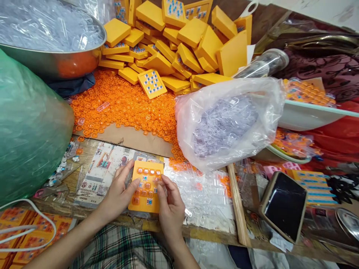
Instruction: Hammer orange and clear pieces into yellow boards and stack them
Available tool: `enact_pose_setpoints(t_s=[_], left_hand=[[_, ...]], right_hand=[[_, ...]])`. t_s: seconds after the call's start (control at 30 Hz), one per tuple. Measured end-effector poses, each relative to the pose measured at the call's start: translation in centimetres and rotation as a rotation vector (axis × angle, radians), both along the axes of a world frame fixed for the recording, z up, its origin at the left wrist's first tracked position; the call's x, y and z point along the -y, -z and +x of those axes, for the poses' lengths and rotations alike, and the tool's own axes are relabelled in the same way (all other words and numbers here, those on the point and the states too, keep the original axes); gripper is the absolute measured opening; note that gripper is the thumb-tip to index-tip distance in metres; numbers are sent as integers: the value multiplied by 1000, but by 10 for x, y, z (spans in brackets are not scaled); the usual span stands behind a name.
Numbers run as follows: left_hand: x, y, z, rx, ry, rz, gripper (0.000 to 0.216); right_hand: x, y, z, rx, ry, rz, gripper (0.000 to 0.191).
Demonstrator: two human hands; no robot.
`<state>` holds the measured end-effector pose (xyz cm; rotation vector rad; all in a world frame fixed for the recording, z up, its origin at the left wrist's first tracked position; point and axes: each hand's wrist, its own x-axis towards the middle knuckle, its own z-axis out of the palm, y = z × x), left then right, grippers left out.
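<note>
A flat yellow plastic panel [149, 168] is tilted up at the table's front edge, between my two hands. It carries rows of small clear orange caps and a few blue-and-clear pieces. My left hand [120, 190] grips its left side, thumb on the face. At the right edge my right hand [171, 204] is closed, thumb and index finger pressed to the panel near the caps; any small part between those fingertips is hidden. A small clear plastic piece [188, 212] shows beside the right palm; I cannot tell whether the hand holds it.
Loose orange caps [123, 101] are heaped behind, below a pile of yellow panels [193, 33]. An open bag [224, 127] of clear parts stands right of them. A metal bowl [103, 35] and green bag [30, 127] flank the left. A wooden strip [238, 205] and phone [284, 207] lie right.
</note>
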<state>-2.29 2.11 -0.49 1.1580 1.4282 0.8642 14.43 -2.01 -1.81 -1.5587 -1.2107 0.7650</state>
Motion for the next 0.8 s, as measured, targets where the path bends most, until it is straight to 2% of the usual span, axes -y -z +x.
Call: enact_pose_setpoints(t_s=[0.1,0.17,0.27,0.4,0.47,0.57,0.7,0.8], left_hand=[[-6,-9,12,263,-94,-80,62],[-10,-16,18,458,-179,-119,67],[-13,-23,23,618,-273,-165,79],[-12,-20,23,840,-137,-327,74],[-12,-17,21,920,-87,-350,70],[-10,-15,18,997,-90,-338,64],[-6,-17,17,1055,-111,-342,59],[-2,-18,19,999,-101,-305,69]], right_hand=[[-6,11,-10,-67,33,14,28],[-7,12,-6,-87,33,28,29],[-9,6,3,-66,14,72,23],[-22,-11,11,47,-122,144,14],[-31,-21,12,122,-244,165,16],[-42,-34,12,228,-379,182,21],[-46,-39,10,322,-405,177,25],[-45,-36,8,352,-339,153,16]])
